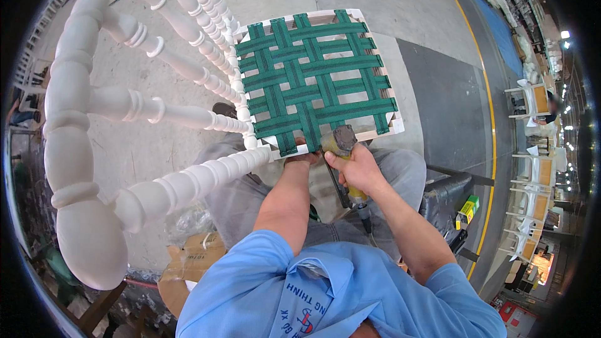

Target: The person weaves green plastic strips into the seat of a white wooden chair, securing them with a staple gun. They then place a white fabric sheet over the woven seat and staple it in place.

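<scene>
A white chair frame lies in front of me, its seat [391,123] laced with woven green webbing [293,75]. White turned spindles [156,111] rise at its left side. In my right hand [363,172] is a yellow and grey staple gun [341,139], fingers wrapped round its grip. The gun's head meets the near edge of the seat, beside the end of one webbing strap [309,130]. My left hand [303,158] is at that same edge, just under the strap's end; its fingers are mostly hidden by the strap and frame.
An air hose [370,236] hangs from the gun's base. To my right, a small yellow-green box [467,211] rests on a black padded surface [443,200]. A cardboard box [188,266] and clear plastic lie at lower left. More chairs [529,206] stand beyond a yellow floor line [493,150].
</scene>
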A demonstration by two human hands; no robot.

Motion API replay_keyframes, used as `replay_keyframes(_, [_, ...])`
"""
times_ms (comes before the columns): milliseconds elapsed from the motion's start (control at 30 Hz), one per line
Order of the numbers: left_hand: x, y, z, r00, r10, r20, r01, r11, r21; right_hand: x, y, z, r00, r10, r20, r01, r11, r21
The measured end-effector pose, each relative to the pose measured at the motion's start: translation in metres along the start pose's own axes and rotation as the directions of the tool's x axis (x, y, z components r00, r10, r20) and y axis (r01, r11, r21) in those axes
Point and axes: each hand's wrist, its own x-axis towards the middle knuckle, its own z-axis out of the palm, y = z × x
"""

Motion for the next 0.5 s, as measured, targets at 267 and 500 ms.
replay_keyframes(267, [-0.006,-0.001,0.001,1.0,-0.019,0.015,0.02,1.0,-0.014,0.007,0.003,0.013,0.999,0.04,0.036,-0.039,0.999,-0.035])
replay_keyframes(500, [-0.018,-0.003,0.0,0.999,-0.045,0.022,0.045,0.999,-0.014,-0.001,0.012,0.007,1.0,-0.013,0.012,0.012,0.998,0.067])
